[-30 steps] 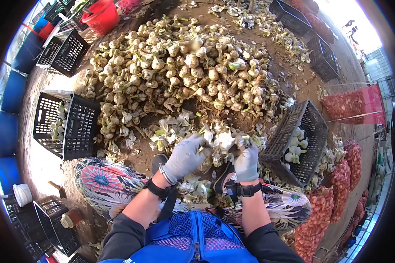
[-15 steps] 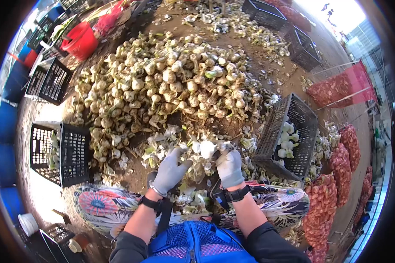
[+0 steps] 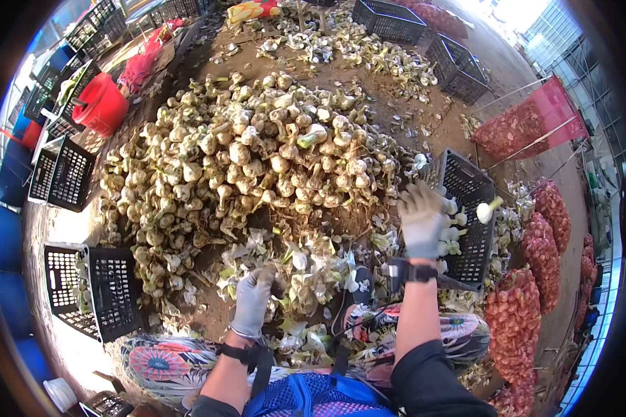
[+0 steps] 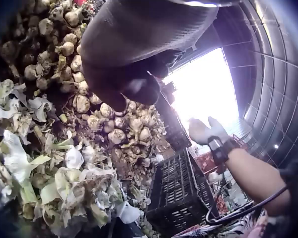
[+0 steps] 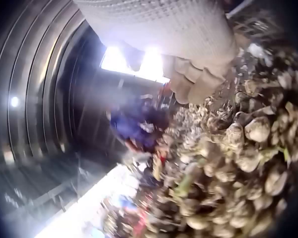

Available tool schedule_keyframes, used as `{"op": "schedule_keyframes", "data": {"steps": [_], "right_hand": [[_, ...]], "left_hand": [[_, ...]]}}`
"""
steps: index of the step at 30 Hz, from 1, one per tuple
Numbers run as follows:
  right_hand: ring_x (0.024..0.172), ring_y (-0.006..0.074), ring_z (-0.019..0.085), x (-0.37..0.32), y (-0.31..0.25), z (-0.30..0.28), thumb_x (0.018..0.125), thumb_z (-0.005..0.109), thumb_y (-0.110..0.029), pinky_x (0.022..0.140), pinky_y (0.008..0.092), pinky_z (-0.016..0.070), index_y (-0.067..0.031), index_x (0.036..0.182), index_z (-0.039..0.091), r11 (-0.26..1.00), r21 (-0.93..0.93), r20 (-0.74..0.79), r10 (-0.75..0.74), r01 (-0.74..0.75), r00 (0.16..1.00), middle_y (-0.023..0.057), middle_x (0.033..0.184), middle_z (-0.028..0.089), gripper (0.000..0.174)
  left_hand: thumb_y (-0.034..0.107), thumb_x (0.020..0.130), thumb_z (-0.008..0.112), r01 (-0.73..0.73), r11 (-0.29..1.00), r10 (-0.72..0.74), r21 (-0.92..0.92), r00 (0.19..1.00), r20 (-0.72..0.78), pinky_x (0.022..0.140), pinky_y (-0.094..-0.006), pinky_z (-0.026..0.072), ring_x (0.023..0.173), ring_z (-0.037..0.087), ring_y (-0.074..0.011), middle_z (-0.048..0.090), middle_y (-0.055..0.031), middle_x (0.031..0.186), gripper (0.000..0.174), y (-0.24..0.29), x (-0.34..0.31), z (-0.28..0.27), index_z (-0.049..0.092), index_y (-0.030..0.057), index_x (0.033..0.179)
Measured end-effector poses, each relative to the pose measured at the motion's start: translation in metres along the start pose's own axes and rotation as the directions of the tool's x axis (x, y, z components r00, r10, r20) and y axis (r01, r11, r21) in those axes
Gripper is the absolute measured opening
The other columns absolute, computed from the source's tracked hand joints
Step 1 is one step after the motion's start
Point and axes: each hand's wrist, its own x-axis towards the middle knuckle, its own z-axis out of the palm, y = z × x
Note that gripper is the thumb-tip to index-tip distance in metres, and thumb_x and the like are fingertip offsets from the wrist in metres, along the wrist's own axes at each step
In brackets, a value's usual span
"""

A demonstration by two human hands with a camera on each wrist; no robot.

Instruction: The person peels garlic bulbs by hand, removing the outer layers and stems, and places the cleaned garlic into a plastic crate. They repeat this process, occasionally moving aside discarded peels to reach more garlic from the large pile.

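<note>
My gloved right hand (image 3: 423,219) is spread over the near side of a black crate (image 3: 476,254), its palm down and nothing in its grasp. To the right of it, a white garlic bulb (image 3: 484,213) with a short green stem appears in the air over the crate's far side. Several cleaned bulbs (image 3: 452,234) lie inside that crate. Over the loose husks (image 3: 306,285), my gloved left hand (image 3: 252,304) has bent fingers with dark tips; I cannot tell whether they hold anything. The left wrist view shows that glove (image 4: 139,39) from close up, its fingers in shadow.
A large heap of untrimmed garlic (image 3: 257,160) fills the ground ahead. Another black crate (image 3: 115,292) stands at the left, and a red bucket (image 3: 103,104) lies beyond it. Full red mesh sacks (image 3: 513,323) line the right side. My patterned trouser legs (image 3: 156,365) frame the husks.
My right hand has swung right from the husks to the crate and let go of the white garlic bulb. The left hand has stayed over the husks, its fingers now more bent. The view has shifted.
</note>
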Motion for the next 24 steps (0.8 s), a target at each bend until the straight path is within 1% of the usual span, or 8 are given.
{"op": "schedule_keyframes", "data": {"steps": [3,5,9,11,16,19,20,24], "right_hand": [[0.081,0.0191,0.067,0.065,0.044,0.032,0.092,0.067,-0.018,0.073,0.0315,0.0553,-0.0023,0.123,0.062,0.784,-0.620,-0.022,-0.074,0.044,0.997,0.0105,0.104,0.069,0.036],[0.083,0.0218,0.069,0.121,0.087,0.026,0.087,0.071,-0.018,0.076,0.0319,0.0557,-0.0069,0.124,0.063,0.291,-0.933,0.156,-0.208,0.214,0.966,0.0110,0.105,0.070,0.040],[0.102,0.0334,0.065,0.144,0.129,0.037,0.080,0.071,-0.023,0.090,0.0397,0.0516,-0.0033,0.120,0.063,-0.460,-0.880,0.210,-0.148,0.120,0.966,0.0201,0.112,0.067,0.045],[0.103,0.0384,0.064,0.149,0.139,0.023,0.077,0.070,-0.022,0.090,0.0446,0.0510,-0.0057,0.112,0.066,-0.520,-0.843,0.120,0.063,0.135,0.991,0.0197,0.113,0.066,0.039],[0.090,0.0413,0.066,0.064,0.154,-0.009,0.081,0.062,-0.023,0.083,0.0470,0.0517,-0.0052,0.094,0.069,-0.294,-0.943,0.157,0.014,0.154,0.988,0.0234,0.097,0.069,0.023],[0.078,0.0216,0.066,-0.028,0.164,-0.020,0.082,0.077,-0.024,0.071,0.0311,0.0511,-0.0071,0.099,0.073,0.531,-0.835,0.027,0.298,-0.142,0.954,0.0117,0.085,0.073,0.024],[0.076,0.0145,0.063,-0.058,0.144,0.007,0.085,0.075,-0.021,0.070,0.0290,0.0498,-0.0057,0.101,0.074,0.305,-0.943,-0.012,0.363,-0.131,0.932,0.0061,0.084,0.072,0.022],[0.072,0.0134,0.062,-0.100,0.174,-0.008,0.086,0.075,-0.022,0.065,0.0277,0.0468,-0.0027,0.100,0.073,0.469,-0.868,-0.005,0.321,-0.163,0.947,0.0058,0.080,0.072,0.024]], "left_hand": [[0.029,0.100,0.057,0.035,0.999,-0.036,0.037,0.999,0.012,0.070,-0.0278,0.0518,0.072,0.064,-0.0117,0.068,-0.0051,0.082,0.030,-0.013,0.012,0.010,0.065,0.0005,0.094],[0.024,0.099,0.059,0.082,0.995,-0.084,0.063,0.996,0.030,0.073,-0.0281,0.0537,0.077,0.065,-0.0128,0.068,-0.0062,0.087,0.026,-0.020,0.019,0.008,0.063,-0.0017,0.102],[0.023,0.098,0.060,0.114,0.991,-0.115,0.065,0.993,0.014,0.073,-0.0278,0.0546,0.077,0.065,-0.0133,0.066,-0.0062,0.089,0.026,-0.023,0.032,0.010,0.062,-0.0023,0.103],[0.025,0.098,0.061,0.155,0.988,-0.155,0.016,0.988,-0.003,0.073,-0.0255,0.0525,0.079,0.063,-0.0111,0.066,-0.0056,0.089,0.029,-0.026,0.036,0.010,0.061,-0.0026,0.104],[0.027,0.094,0.066,0.002,0.999,-0.003,0.034,1.000,0.029,0.075,-0.0300,0.0518,0.086,0.063,-0.0150,0.064,-0.0075,0.094,0.039,-0.024,0.041,0.027,0.056,-0.0042,0.115],[0.043,0.087,0.071,-0.374,0.647,0.433,0.664,0.897,0.084,0.092,-0.0423,0.0473,0.107,0.056,-0.0373,0.052,-0.0227,0.118,0.071,-0.025,0.034,0.035,0.044,-0.0064,0.130],[0.042,0.084,0.074,-0.382,0.615,0.403,0.690,0.904,0.141,0.095,-0.0435,0.0457,0.111,0.052,-0.0427,0.044,-0.0262,0.128,0.072,-0.019,0.029,0.037,0.045,-0.0053,0.130],[0.028,0.080,0.078,-0.393,0.705,0.415,0.590,0.904,0.105,0.092,-0.0438,0.0461,0.108,0.054,-0.0403,0.051,-0.0232,0.119,0.064,-0.027,0.024,0.028,0.048,-0.0023,0.127]]}}
